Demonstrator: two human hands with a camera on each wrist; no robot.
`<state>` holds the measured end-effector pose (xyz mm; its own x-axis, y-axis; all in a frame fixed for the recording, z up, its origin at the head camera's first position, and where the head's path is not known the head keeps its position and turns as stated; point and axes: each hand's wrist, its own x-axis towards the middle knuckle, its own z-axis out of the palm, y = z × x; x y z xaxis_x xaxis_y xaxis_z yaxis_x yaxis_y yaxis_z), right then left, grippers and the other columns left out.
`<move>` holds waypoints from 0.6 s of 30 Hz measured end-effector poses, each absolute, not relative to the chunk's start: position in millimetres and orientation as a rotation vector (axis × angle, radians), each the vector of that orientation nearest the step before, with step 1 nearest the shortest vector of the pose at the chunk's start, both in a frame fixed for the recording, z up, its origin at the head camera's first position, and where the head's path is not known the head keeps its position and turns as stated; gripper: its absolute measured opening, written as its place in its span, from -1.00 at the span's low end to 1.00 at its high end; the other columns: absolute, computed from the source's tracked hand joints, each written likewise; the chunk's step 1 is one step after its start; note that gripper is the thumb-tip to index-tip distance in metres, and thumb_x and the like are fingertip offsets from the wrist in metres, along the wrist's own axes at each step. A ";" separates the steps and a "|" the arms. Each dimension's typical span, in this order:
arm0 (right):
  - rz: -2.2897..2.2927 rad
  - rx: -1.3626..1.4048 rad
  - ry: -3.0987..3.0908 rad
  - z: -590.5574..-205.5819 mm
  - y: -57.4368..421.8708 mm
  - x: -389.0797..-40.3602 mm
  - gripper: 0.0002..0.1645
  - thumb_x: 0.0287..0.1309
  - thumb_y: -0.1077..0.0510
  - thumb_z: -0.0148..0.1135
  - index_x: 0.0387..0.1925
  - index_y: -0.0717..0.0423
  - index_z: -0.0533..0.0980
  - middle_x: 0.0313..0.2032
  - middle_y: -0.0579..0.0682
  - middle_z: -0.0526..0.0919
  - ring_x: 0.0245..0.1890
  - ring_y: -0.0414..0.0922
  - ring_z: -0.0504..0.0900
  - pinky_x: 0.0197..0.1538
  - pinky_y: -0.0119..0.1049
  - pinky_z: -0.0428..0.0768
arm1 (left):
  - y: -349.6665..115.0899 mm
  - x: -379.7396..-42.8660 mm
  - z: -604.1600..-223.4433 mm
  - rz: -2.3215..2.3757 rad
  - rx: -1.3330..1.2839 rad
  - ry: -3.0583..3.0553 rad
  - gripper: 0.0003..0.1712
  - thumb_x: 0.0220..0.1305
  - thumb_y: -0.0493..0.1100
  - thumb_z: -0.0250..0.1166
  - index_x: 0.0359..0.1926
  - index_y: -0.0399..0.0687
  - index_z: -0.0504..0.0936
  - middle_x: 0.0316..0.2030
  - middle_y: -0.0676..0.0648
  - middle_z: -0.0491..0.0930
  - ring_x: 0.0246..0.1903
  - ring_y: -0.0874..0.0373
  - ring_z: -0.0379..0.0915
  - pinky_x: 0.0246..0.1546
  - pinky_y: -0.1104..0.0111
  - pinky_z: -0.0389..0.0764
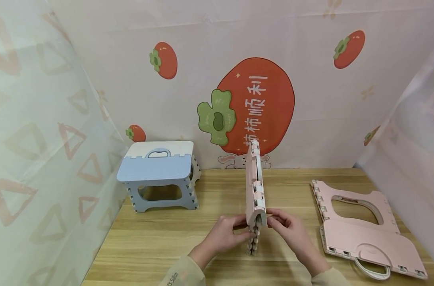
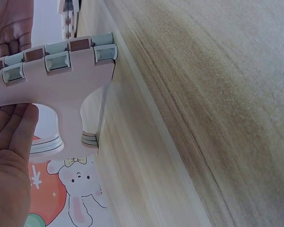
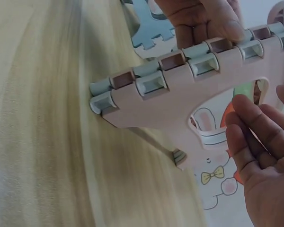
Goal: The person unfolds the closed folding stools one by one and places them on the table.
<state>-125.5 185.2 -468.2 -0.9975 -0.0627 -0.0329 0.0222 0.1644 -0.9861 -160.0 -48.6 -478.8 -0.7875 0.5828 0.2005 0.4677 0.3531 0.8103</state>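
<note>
A folded pink-and-white folding stool (image 1: 254, 186) stands upright on edge in mid-table, its hinged edge toward me in the head view. My left hand (image 1: 229, 235) holds it from the left, thumb on the hinged near edge and fingers against the side. On the opposite side is my right hand (image 1: 290, 232), its fingers loosely extended beside the top panel's near corner. The right wrist view has the right hand (image 3: 270, 146) palm up in front of the leg panel's opening, with the left thumb (image 3: 234, 30) over the hinges. Whether the right fingertips touch is unclear.
An unfolded blue-and-white stool (image 1: 156, 167) stands at the back left. Another pink folding stool (image 1: 374, 238) lies flat at the right, its white carrying handle (image 1: 374, 272) toward the front. A printed cloth wall (image 1: 309, 139) closes off the back of the wooden table (image 1: 159, 246).
</note>
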 end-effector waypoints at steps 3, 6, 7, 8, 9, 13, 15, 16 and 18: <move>-1.993 -0.074 2.326 -470.9 183.7 -123.5 -0.51 0.41 0.10 0.27 0.26 0.27 0.53 -0.04 0.09 0.76 -0.09 -0.22 0.70 0.06 -0.39 0.63 | -48.7 -160.1 -478.3 1.411 0.980 2.488 -0.53 0.31 -0.02 0.45 0.19 -0.03 0.67 0.10 -0.03 0.70 0.03 0.25 0.66 0.03 0.42 0.68; -1.993 -0.110 2.327 -473.6 182.1 -121.1 -0.51 0.41 0.13 0.27 0.25 0.30 0.53 0.01 0.16 0.74 -0.07 -0.24 0.71 0.06 -0.40 0.64 | -48.8 -159.8 -478.1 1.400 0.999 2.500 -0.53 0.32 -0.02 0.44 0.20 -0.04 0.66 0.11 -0.04 0.69 0.04 0.23 0.66 0.03 0.38 0.69; -1.994 -0.121 2.325 -474.2 181.5 -120.3 -0.52 0.41 0.14 0.27 0.25 0.32 0.53 0.02 0.18 0.73 -0.06 -0.25 0.71 0.07 -0.40 0.64 | -49.1 -159.5 -478.1 1.397 1.002 2.502 -0.53 0.32 -0.02 0.44 0.20 -0.03 0.66 0.11 -0.05 0.69 0.04 0.22 0.66 0.03 0.38 0.69; -1.992 -0.131 2.330 -474.6 180.8 -119.4 -0.52 0.41 0.15 0.27 0.24 0.32 0.53 0.03 0.19 0.73 -0.04 -0.25 0.70 0.07 -0.40 0.64 | -49.4 -159.3 -478.1 1.394 1.004 2.505 -0.52 0.33 -0.01 0.44 0.21 -0.03 0.66 0.12 -0.05 0.69 0.04 0.22 0.66 0.03 0.37 0.69; -1.988 -0.139 2.335 -474.8 180.1 -118.5 -0.53 0.41 0.15 0.27 0.24 0.32 0.54 0.05 0.19 0.72 -0.03 -0.26 0.70 0.07 -0.41 0.64 | -49.6 -159.0 -477.9 1.391 1.008 2.509 -0.51 0.33 -0.01 0.44 0.22 -0.03 0.65 0.12 -0.06 0.69 0.04 0.21 0.66 0.02 0.37 0.69; -1.961 -0.159 2.355 -474.6 178.2 -115.1 -0.53 0.39 0.13 0.29 0.23 0.27 0.55 0.09 0.16 0.70 0.03 -0.26 0.66 0.09 -0.41 0.63 | -50.7 -158.4 -477.0 1.375 1.008 2.517 -0.49 0.33 0.01 0.43 0.25 -0.03 0.64 0.13 -0.06 0.67 0.05 0.19 0.66 0.02 0.41 0.68; -1.937 -0.184 2.370 -475.7 178.1 -114.1 -0.55 0.38 0.12 0.30 0.22 0.21 0.58 0.09 0.12 0.70 0.03 -0.24 0.66 0.09 -0.40 0.63 | -51.0 -158.5 -476.4 1.357 1.015 2.533 -0.48 0.33 0.02 0.43 0.25 -0.04 0.64 0.14 -0.07 0.67 0.05 0.18 0.66 0.03 0.44 0.67; -1.925 -0.209 2.380 -476.6 178.2 -113.7 -0.57 0.37 0.12 0.30 0.21 0.18 0.59 0.08 0.10 0.70 0.02 -0.23 0.66 0.09 -0.39 0.63 | -50.9 -158.4 -476.1 1.349 1.014 2.537 -0.47 0.33 0.02 0.43 0.25 -0.04 0.63 0.14 -0.07 0.67 0.05 0.16 0.67 0.04 0.44 0.66; -1.904 -0.278 2.400 -479.2 178.5 -113.6 -0.61 0.38 0.13 0.30 0.19 0.11 0.60 0.07 0.07 0.69 0.03 -0.21 0.66 0.09 -0.37 0.64 | -51.0 -158.0 -475.7 1.328 1.012 2.551 -0.45 0.33 0.05 0.42 0.27 -0.05 0.62 0.15 -0.08 0.66 0.06 0.12 0.67 0.06 0.43 0.66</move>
